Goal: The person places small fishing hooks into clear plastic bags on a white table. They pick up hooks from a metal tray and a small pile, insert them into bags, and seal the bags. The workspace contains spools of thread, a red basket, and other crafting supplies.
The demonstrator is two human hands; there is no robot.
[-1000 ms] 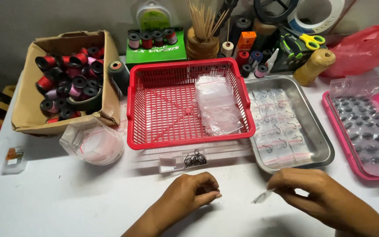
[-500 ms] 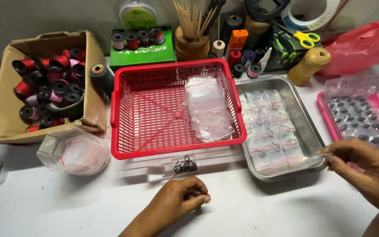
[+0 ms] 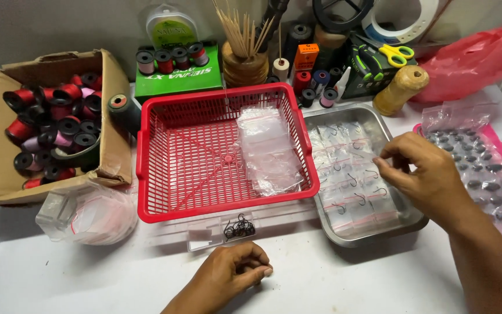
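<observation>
My right hand (image 3: 428,177) hovers over the steel tray (image 3: 379,234), which holds several small clear bags with fish hooks (image 3: 352,186). Its thumb and fingertips pinch a small clear bag down among the others. My left hand (image 3: 233,274) rests on the white table near the front edge, fingers curled in, with nothing visible in it. Just beyond it lies a clear plastic box with a cluster of dark hooks (image 3: 239,227).
A red mesh basket (image 3: 164,168) with empty clear bags (image 3: 268,154) stands in the middle. At the left are a cardboard box of thread spools (image 3: 47,128) and a crumpled plastic bag (image 3: 91,215). A pink tray of dark sinkers (image 3: 489,174) sits right. Spools, scissors (image 3: 396,53) and sticks line the back.
My right hand has moved from the front of the table up and over the steel tray with the small bag. My left hand has stayed near the hook box.
</observation>
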